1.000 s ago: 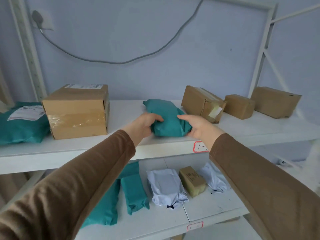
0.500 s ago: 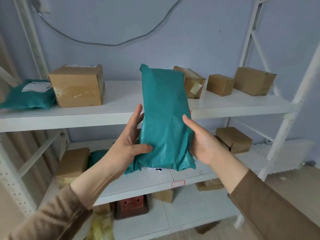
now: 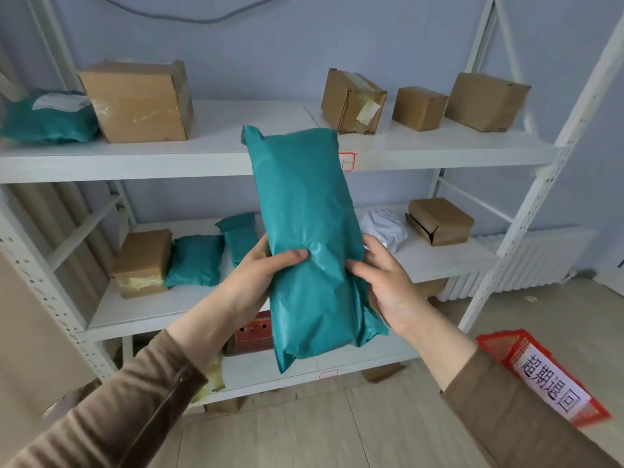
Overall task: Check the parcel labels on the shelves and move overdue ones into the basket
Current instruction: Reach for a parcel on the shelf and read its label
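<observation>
Behind the grip, the white metal shelf rack (image 3: pixel 216 163) holds many unchecked parcels. The long teal plastic mailer (image 3: pixel 310 238) stands upright, the left hand (image 3: pixel 250 282) and right hand (image 3: pixel 388 285) clasping its sides; no label shows. The red labelled basket (image 3: pixel 499 349) waits lower right.

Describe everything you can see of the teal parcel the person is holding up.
The teal parcel is a long, soft mailer of wrinkled, slightly glossy plastic, bulging with its contents. It is held nearly upright in front of the shelves, top leaning slightly left. The left hand and right hand grip its lower half from either side, thumbs across the front. No label shows on this side.
</observation>
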`<action>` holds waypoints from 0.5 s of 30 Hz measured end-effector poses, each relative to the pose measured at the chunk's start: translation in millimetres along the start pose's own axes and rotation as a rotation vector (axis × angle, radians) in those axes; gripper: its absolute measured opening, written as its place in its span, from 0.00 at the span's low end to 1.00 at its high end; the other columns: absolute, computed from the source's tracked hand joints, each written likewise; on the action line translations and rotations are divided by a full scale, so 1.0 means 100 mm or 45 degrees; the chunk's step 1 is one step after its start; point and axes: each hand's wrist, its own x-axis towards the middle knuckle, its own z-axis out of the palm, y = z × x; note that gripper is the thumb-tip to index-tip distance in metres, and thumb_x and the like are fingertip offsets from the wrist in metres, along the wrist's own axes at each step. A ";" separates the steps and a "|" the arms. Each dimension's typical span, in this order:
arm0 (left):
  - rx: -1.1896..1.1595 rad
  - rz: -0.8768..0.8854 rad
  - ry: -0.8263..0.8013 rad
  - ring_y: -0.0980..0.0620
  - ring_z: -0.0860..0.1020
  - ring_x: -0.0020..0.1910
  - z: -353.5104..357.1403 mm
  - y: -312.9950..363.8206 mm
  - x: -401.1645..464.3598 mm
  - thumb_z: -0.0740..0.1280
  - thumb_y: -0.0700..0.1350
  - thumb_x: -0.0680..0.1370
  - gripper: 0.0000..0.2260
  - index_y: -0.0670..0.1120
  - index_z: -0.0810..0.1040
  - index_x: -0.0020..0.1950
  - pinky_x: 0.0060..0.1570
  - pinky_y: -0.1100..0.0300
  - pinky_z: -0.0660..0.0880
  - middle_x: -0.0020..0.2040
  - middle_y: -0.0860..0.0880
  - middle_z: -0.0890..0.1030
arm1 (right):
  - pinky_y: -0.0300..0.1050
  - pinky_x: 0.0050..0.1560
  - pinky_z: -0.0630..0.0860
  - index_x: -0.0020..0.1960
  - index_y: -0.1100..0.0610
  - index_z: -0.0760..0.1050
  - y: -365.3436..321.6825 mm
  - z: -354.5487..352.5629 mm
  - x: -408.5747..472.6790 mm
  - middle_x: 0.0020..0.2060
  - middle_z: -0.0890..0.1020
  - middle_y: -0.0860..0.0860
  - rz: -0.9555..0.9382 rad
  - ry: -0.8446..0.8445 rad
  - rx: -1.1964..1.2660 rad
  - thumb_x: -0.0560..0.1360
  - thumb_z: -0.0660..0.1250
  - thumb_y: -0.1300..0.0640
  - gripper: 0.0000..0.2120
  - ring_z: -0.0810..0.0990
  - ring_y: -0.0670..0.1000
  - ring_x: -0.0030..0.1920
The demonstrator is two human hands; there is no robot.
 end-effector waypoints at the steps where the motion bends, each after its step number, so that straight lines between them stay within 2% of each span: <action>1: 0.045 0.043 0.085 0.44 0.84 0.63 0.05 -0.04 0.01 0.75 0.42 0.76 0.26 0.49 0.74 0.72 0.67 0.45 0.78 0.65 0.48 0.85 | 0.51 0.71 0.74 0.77 0.47 0.68 0.00 0.02 -0.04 0.71 0.77 0.48 -0.050 0.103 -0.188 0.81 0.68 0.63 0.27 0.77 0.52 0.70; 3: 0.299 0.227 0.273 0.46 0.84 0.62 0.14 -0.11 0.03 0.74 0.42 0.77 0.25 0.52 0.72 0.72 0.64 0.46 0.80 0.63 0.50 0.84 | 0.34 0.65 0.73 0.78 0.45 0.64 0.02 0.07 -0.10 0.73 0.72 0.42 -0.226 0.228 -0.437 0.81 0.70 0.59 0.30 0.73 0.46 0.71; 4: 0.520 0.384 0.358 0.48 0.82 0.63 0.18 -0.14 0.05 0.74 0.42 0.77 0.26 0.53 0.71 0.74 0.63 0.46 0.80 0.64 0.52 0.82 | 0.30 0.62 0.72 0.79 0.43 0.62 0.02 0.12 -0.11 0.74 0.70 0.39 -0.288 0.189 -0.459 0.81 0.70 0.58 0.31 0.71 0.42 0.72; 5: 0.753 0.543 0.413 0.51 0.80 0.64 0.21 -0.18 0.07 0.73 0.43 0.77 0.29 0.53 0.68 0.76 0.64 0.48 0.78 0.66 0.53 0.80 | 0.30 0.63 0.71 0.79 0.42 0.61 0.03 0.17 -0.12 0.75 0.69 0.37 -0.323 0.093 -0.444 0.81 0.70 0.55 0.31 0.69 0.40 0.73; 6: 0.957 0.682 0.444 0.51 0.76 0.67 0.26 -0.23 0.08 0.73 0.45 0.77 0.33 0.51 0.65 0.79 0.66 0.50 0.76 0.68 0.52 0.77 | 0.34 0.68 0.70 0.81 0.41 0.59 0.03 0.22 -0.13 0.77 0.67 0.36 -0.322 -0.018 -0.389 0.81 0.70 0.50 0.33 0.67 0.38 0.75; 8: 1.209 0.805 0.450 0.49 0.70 0.71 0.38 -0.35 0.07 0.74 0.48 0.77 0.41 0.47 0.56 0.84 0.71 0.54 0.70 0.72 0.47 0.70 | 0.44 0.74 0.69 0.82 0.38 0.57 0.01 0.28 -0.10 0.77 0.69 0.37 -0.257 -0.121 -0.215 0.79 0.70 0.43 0.36 0.67 0.40 0.77; 11: 1.343 0.773 0.273 0.47 0.61 0.78 0.51 -0.44 0.00 0.76 0.53 0.75 0.49 0.47 0.48 0.86 0.76 0.56 0.63 0.79 0.47 0.60 | 0.50 0.64 0.80 0.76 0.44 0.67 -0.07 0.25 -0.03 0.68 0.81 0.44 -0.173 -0.038 0.023 0.76 0.73 0.43 0.31 0.81 0.46 0.67; 13: 1.320 0.760 0.111 0.52 0.58 0.80 0.53 -0.45 -0.04 0.74 0.56 0.76 0.47 0.49 0.49 0.86 0.78 0.59 0.59 0.81 0.51 0.58 | 0.54 0.62 0.81 0.73 0.47 0.71 -0.06 0.17 0.02 0.65 0.83 0.49 -0.102 0.032 0.183 0.75 0.75 0.48 0.28 0.84 0.52 0.64; 15: 1.085 0.733 0.088 0.60 0.63 0.76 0.49 -0.40 -0.08 0.74 0.53 0.79 0.39 0.54 0.57 0.85 0.75 0.66 0.62 0.79 0.56 0.65 | 0.56 0.60 0.82 0.72 0.48 0.73 -0.02 0.05 0.07 0.63 0.85 0.52 -0.001 0.064 0.304 0.77 0.74 0.53 0.25 0.85 0.57 0.62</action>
